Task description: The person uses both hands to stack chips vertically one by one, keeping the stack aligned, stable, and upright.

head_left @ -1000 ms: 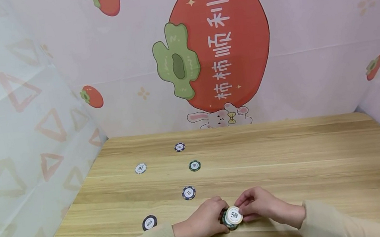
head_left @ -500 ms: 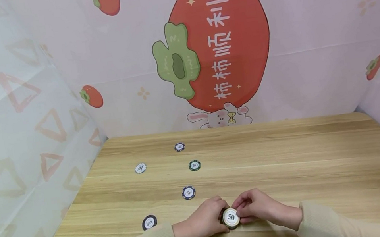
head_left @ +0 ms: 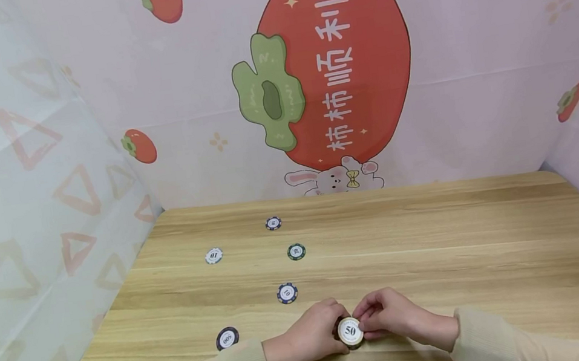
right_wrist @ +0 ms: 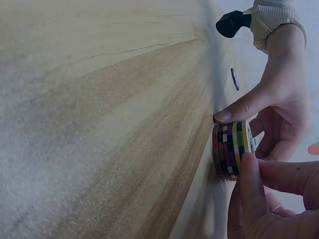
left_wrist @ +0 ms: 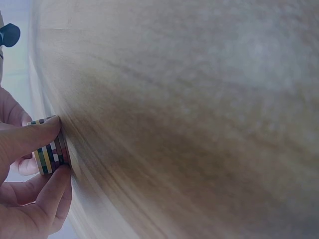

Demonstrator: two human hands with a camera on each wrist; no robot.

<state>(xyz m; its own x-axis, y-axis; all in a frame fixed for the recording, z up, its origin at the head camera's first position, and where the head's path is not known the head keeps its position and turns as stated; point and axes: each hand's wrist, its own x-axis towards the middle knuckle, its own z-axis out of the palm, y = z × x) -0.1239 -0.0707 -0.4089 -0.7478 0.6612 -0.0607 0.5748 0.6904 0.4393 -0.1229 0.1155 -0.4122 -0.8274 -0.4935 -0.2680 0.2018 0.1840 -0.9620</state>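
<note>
A stack of poker chips (right_wrist: 228,152) stands close to the table's front edge, its rims striped red, black, white, green and yellow. My left hand (head_left: 310,335) grips it from the left, thumb at the near side and fingers at the far side. On top lies a pale yellow-rimmed poker chip marked 50 (head_left: 350,331), lined up with those below. My right hand (head_left: 398,317) pinches the right edge of this chip between thumb and fingers. In the right wrist view, the right thumb (right_wrist: 250,174) overlaps the upper rims of the stack.
Single chips lie flat on the wooden table (head_left: 468,242): a black 500 chip (head_left: 227,338) by the left sleeve, a blue 10 chip (head_left: 287,293), a green chip (head_left: 296,251), a white 10 chip (head_left: 214,255) and another blue chip (head_left: 273,223) farther back. Patterned cloth walls surround the table.
The 50 chip has slid left and slightly nearer, from sitting off-centre to covering the stack. My right hand has shifted slightly left with it; the left hand has stayed in place.
</note>
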